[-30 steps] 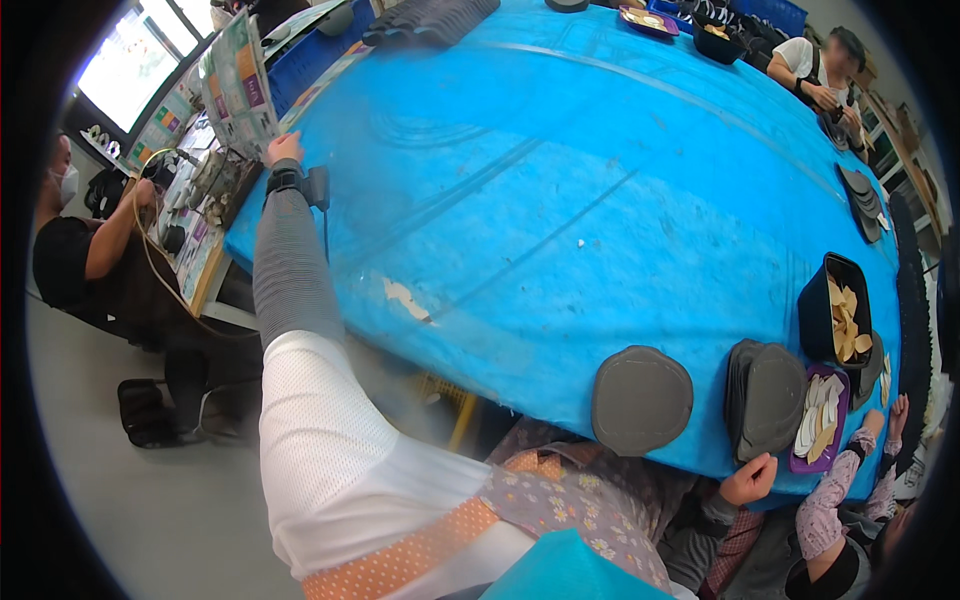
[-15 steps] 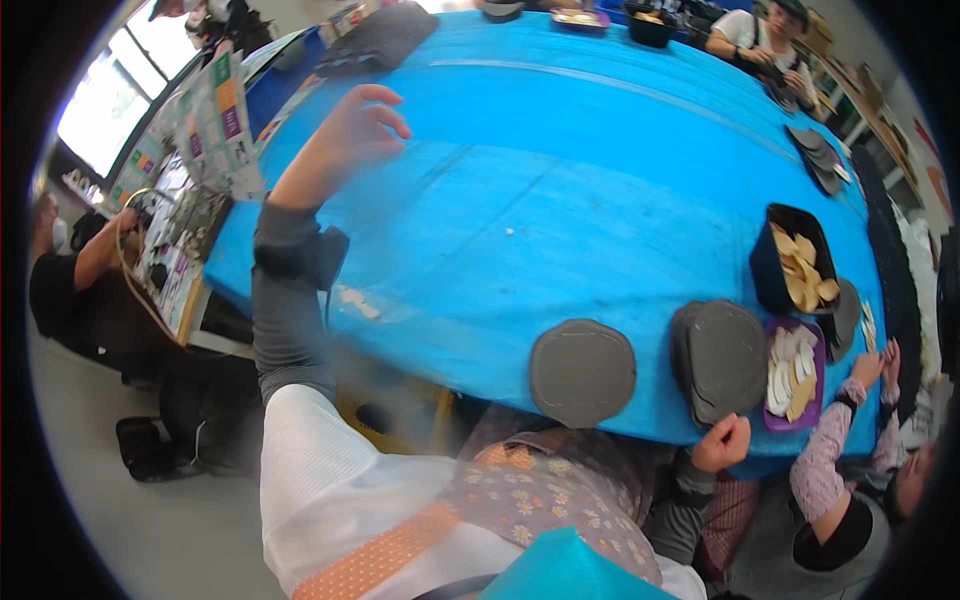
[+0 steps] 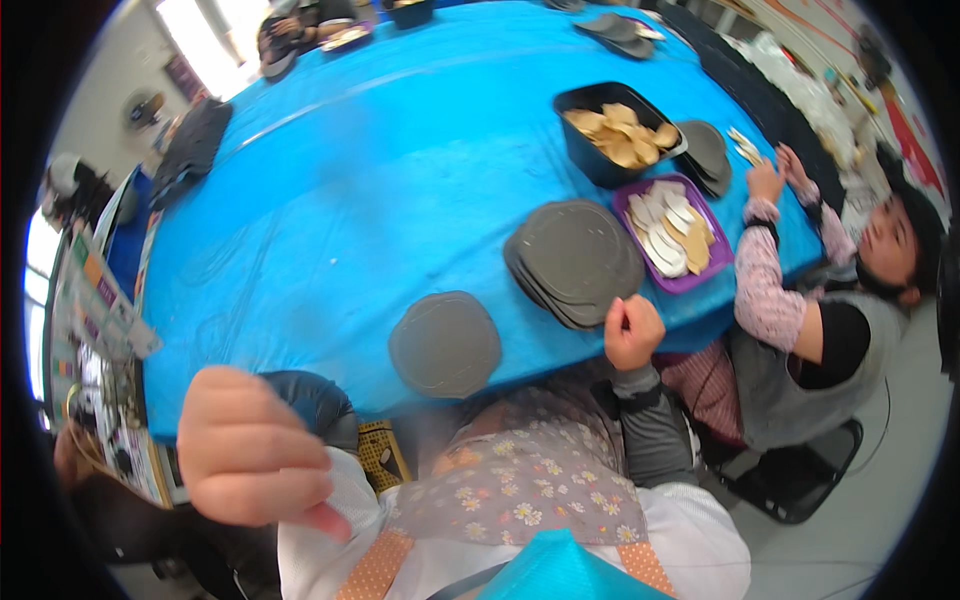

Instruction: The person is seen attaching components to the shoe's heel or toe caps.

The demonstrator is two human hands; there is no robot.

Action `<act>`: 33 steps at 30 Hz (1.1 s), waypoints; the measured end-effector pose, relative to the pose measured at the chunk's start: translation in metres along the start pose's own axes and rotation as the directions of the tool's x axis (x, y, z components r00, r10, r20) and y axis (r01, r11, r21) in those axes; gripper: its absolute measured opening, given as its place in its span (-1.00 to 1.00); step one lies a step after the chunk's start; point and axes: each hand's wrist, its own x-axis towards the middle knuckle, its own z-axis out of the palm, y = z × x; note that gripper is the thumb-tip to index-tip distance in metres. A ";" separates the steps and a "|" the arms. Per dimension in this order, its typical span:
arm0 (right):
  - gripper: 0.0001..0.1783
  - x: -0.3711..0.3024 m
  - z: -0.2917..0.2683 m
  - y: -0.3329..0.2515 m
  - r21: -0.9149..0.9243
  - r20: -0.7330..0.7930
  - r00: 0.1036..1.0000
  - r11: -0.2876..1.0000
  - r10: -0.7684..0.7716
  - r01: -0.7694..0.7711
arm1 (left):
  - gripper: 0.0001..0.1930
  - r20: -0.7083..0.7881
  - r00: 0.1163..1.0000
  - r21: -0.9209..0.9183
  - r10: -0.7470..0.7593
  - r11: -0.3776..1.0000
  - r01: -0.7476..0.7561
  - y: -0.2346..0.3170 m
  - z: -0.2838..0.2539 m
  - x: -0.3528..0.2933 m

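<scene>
My left hand point(image 3: 252, 452) is raised close to the camera at the lower left. Its back faces me and its fingers are curled in, with no object showing. Beside the table's near edge, my right hand point(image 3: 633, 332) is a loose fist with a hollow between thumb and finger. It is nearest to a stack of dark grey, rounded flat pieces point(image 3: 575, 258); whether it touches them I cannot tell. A single grey flat piece point(image 3: 445, 345) lies left of the stack, between my hands.
A purple basket point(image 3: 690, 283) of white and tan pieces adjoins the stack. Behind it stands a black bin point(image 3: 590, 157) of tan pieces, beside more grey pieces point(image 3: 705, 155). A co-worker in pink sleeves point(image 3: 768, 275) sits at right. Blue sheeting point(image 3: 330, 200) covers the table.
The view has swung to the right. My left hand has come from over the table back toward me, its fingers now curled. My right hand stays a fist beside the stack.
</scene>
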 end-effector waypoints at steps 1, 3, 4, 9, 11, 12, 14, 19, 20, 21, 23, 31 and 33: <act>-0.70 0.000 0.000 0.000 -0.001 -0.012 1.000 1.000 0.018 -0.018 | -0.67 -0.018 1.000 0.013 -0.001 1.000 0.001 0.001 0.000 -0.002; -0.70 0.000 -0.001 0.001 -0.006 -0.015 0.999 1.000 0.029 -0.029 | -0.59 0.026 0.999 0.007 0.038 0.999 -0.038 0.002 -0.002 -0.007; -0.70 0.000 0.000 0.001 -0.009 -0.015 1.000 1.000 0.008 -0.008 | -0.59 0.067 0.998 0.007 0.011 1.000 -0.012 0.003 -0.003 -0.009; -0.70 -0.002 0.003 0.000 0.019 -0.007 1.000 0.999 0.028 -0.028 | -0.58 0.095 0.991 0.076 -0.094 0.993 0.087 0.008 0.003 -0.016; -0.70 -0.002 0.004 -0.001 -0.001 -0.032 0.998 0.999 0.049 -0.049 | -0.58 0.078 0.993 0.072 -0.088 0.994 0.082 0.009 0.012 -0.016; -0.70 -0.002 0.005 -0.001 -0.007 -0.035 0.998 0.999 0.046 -0.046 | -0.59 0.059 0.998 0.037 -0.001 0.999 -0.001 0.009 0.018 -0.015; -0.69 -0.002 0.005 -0.001 0.000 -0.022 0.999 1.000 0.026 -0.026 | -0.63 0.028 0.993 0.042 0.118 0.992 -0.119 0.011 0.030 -0.012; -0.68 -0.003 0.004 0.000 0.000 -0.011 0.999 0.999 0.047 -0.047 | -0.60 -0.070 0.958 -0.087 0.278 0.955 -0.283 0.019 0.033 -0.001; -0.68 -0.003 0.004 0.001 0.011 -0.017 0.999 0.999 0.036 -0.036 | -0.60 -0.003 0.972 -0.066 0.235 0.970 -0.234 0.024 0.026 0.001; -0.68 -0.002 0.005 0.002 0.021 -0.028 0.998 0.998 0.053 -0.052 | -0.60 0.064 0.979 -0.041 0.191 0.981 -0.189 0.026 0.021 0.001; -0.68 -0.002 0.004 0.003 0.020 -0.027 0.999 0.999 0.036 -0.035 | -0.68 0.094 0.982 -0.129 0.164 0.980 -0.151 0.025 0.014 -0.002; -0.69 -0.005 0.004 0.005 0.013 -0.004 0.998 0.998 0.069 -0.069 | -0.24 0.277 0.922 0.103 -0.271 0.962 0.251 0.001 0.023 -0.005; -0.69 -0.007 0.002 0.007 0.005 0.000 1.000 1.000 0.025 -0.025 | -0.26 0.292 0.910 0.126 -0.293 0.955 0.267 -0.002 0.023 -0.002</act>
